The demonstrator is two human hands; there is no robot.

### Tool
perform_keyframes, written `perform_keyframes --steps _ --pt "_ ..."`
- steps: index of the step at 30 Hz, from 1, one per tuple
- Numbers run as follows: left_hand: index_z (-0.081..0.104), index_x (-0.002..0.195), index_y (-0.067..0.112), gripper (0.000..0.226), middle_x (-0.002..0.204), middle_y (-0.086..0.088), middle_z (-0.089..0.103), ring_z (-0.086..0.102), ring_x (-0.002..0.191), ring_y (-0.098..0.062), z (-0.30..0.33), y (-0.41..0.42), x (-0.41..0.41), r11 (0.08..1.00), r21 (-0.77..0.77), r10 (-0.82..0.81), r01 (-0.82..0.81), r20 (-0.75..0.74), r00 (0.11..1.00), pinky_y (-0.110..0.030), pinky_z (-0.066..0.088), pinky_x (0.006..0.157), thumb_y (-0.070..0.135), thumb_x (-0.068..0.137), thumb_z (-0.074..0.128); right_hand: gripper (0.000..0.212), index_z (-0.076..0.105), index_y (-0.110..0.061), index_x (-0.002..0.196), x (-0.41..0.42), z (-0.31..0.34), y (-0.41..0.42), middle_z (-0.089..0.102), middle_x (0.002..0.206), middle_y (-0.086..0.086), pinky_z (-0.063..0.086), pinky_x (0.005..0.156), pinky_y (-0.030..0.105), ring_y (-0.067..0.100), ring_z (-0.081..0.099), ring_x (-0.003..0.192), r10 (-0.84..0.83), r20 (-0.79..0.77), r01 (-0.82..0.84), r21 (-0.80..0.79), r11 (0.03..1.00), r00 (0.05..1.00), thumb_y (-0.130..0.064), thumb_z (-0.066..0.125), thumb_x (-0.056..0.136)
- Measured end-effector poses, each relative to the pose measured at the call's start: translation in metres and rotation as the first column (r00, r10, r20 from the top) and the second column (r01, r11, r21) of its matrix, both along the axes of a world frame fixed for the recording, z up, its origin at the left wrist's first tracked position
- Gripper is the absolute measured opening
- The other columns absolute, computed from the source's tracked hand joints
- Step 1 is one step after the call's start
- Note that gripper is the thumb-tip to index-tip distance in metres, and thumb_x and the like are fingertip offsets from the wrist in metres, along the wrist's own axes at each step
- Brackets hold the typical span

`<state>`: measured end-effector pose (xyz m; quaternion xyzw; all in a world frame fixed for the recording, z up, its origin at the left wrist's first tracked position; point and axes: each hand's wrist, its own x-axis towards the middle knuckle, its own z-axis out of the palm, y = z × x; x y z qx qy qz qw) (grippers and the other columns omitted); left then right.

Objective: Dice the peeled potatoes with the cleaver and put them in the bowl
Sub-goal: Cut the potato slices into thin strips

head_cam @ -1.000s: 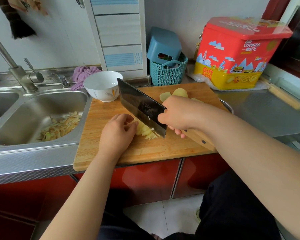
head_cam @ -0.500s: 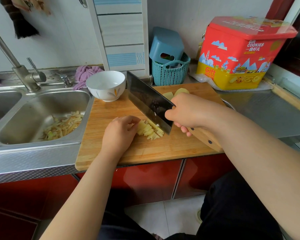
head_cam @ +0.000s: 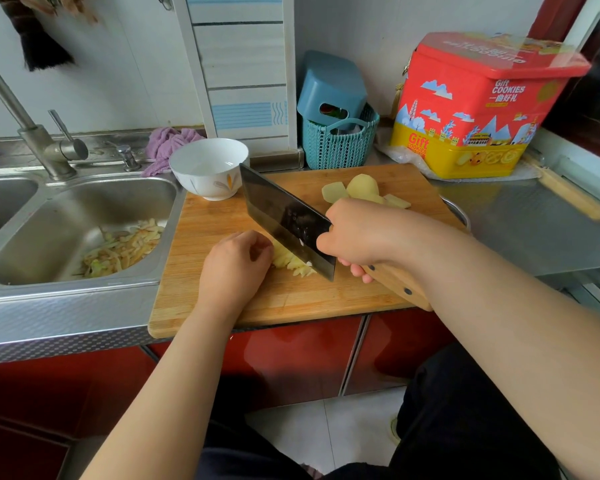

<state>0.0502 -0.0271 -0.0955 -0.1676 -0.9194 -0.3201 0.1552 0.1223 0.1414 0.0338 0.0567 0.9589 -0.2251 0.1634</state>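
On the wooden cutting board (head_cam: 222, 299) lies a small pile of cut potato (head_cam: 293, 263). My left hand (head_cam: 234, 265) holds it down from the left with curled fingers. My right hand (head_cam: 357, 233) grips the cleaver (head_cam: 284, 220) by its wooden handle, the dark blade standing on the potato pile right beside my left fingers. More peeled potato pieces (head_cam: 359, 187) wait at the board's far side, partly hidden behind my right hand. The white bowl (head_cam: 208, 168) sits at the board's far left corner and looks empty.
A steel sink (head_cam: 32, 244) with potato peelings (head_cam: 125, 249) lies left of the board. A teal basket (head_cam: 336, 143) and a red and yellow cookie tin (head_cam: 465, 109) stand at the back. A steel counter (head_cam: 534, 230) stretches right. A purple cloth (head_cam: 167, 142) lies behind the bowl.
The cleaver rose off the potato half a second ago and has come back down onto the pile. My left hand stays on the potato, pressed close against the blade.
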Motion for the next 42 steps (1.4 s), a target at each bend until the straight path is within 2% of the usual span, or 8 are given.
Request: perform_keyframes --steps 10,15,20,25,28,30,35,42 --pt "0.072 0.091 0.015 0.011 0.087 0.004 0.068 0.061 0.080 -0.013 0.002 0.001 0.001 1.000 0.004 0.013 -0.013 -0.008 1.000 -0.027 0.046 0.065 0.024 0.089 0.066 0.018 0.046 -0.003 0.103 -0.005 -0.004 -0.009 0.058 0.068 0.016 0.050 0.049 0.030 0.023 0.053 0.050 -0.009 0.084 0.004 0.058 0.998 0.996 -0.020 0.039 0.103" --pt "0.072 0.089 0.016 0.010 0.086 0.004 0.069 0.062 0.079 -0.014 0.001 0.000 0.001 1.000 0.001 0.017 -0.017 -0.009 1.000 -0.031 0.048 0.066 0.024 0.088 0.066 0.036 0.047 0.003 0.131 -0.004 -0.015 -0.011 0.056 0.058 0.015 0.051 0.054 0.031 0.022 0.051 0.045 -0.022 0.088 0.014 0.089 0.996 0.996 -0.020 0.040 0.103" --pt "0.071 0.092 0.019 0.011 0.088 0.008 0.068 0.061 0.082 -0.010 0.002 0.000 0.002 1.000 0.017 -0.005 0.004 0.012 1.000 -0.029 0.051 0.070 0.027 0.089 0.065 0.023 0.051 0.001 0.105 -0.008 -0.023 0.004 0.060 0.062 0.012 0.046 0.047 0.026 0.021 0.053 0.043 -0.089 -0.005 0.088 -0.039 0.995 0.996 -0.020 0.042 0.099" --pt "0.067 0.095 0.021 0.011 0.088 0.011 0.062 0.057 0.084 -0.009 0.005 -0.001 0.005 0.999 0.035 -0.005 0.004 0.027 1.000 -0.026 0.049 0.069 0.031 0.090 0.063 0.033 0.047 -0.001 0.127 -0.007 -0.019 0.009 0.059 0.069 0.010 0.042 0.040 0.023 0.016 0.050 0.042 -0.113 -0.051 0.107 -0.117 0.987 0.992 -0.019 0.043 0.099" --pt "0.065 0.093 0.020 0.009 0.086 0.012 0.058 0.055 0.083 -0.009 0.005 -0.001 0.006 0.999 0.043 0.000 -0.001 0.011 1.000 -0.017 0.042 0.063 0.028 0.090 0.063 0.019 0.052 -0.003 0.099 -0.005 -0.008 0.008 0.058 0.067 0.010 0.045 0.040 0.024 0.015 0.051 0.041 -0.086 -0.103 0.075 -0.109 0.991 0.991 -0.018 0.042 0.098" --pt "0.065 0.092 0.019 0.007 0.086 0.011 0.057 0.054 0.082 -0.010 0.004 -0.001 0.006 1.000 0.027 0.002 -0.002 0.004 1.000 -0.014 0.038 0.061 0.026 0.090 0.063 0.022 0.048 -0.006 0.081 -0.004 0.000 0.007 0.060 0.068 0.013 0.046 0.041 0.025 0.017 0.052 0.042 -0.056 -0.112 0.048 -0.069 0.996 0.992 -0.018 0.042 0.098" --pt "0.065 0.089 0.019 0.003 0.085 0.009 0.057 0.053 0.082 -0.013 0.003 -0.002 0.005 1.000 0.013 0.001 -0.001 -0.023 1.000 -0.016 0.035 0.061 0.022 0.088 0.064 0.023 0.051 0.002 0.105 -0.002 0.001 -0.002 0.064 0.075 0.020 0.049 0.045 0.027 0.025 0.057 0.054 0.007 -0.050 -0.008 -0.009 1.000 0.999 -0.018 0.042 0.100" --pt "0.067 0.096 0.017 0.009 0.087 0.007 0.056 0.053 0.082 -0.016 0.001 -0.001 0.005 0.999 -0.043 -0.014 0.011 -0.069 0.997 -0.024 0.036 0.061 0.020 0.089 0.064 0.019 0.048 -0.004 0.111 -0.002 -0.003 -0.008 0.060 0.075 0.018 0.051 0.048 0.030 0.022 0.053 0.052 -0.011 0.000 0.011 -0.014 1.000 1.000 -0.019 0.041 0.101"
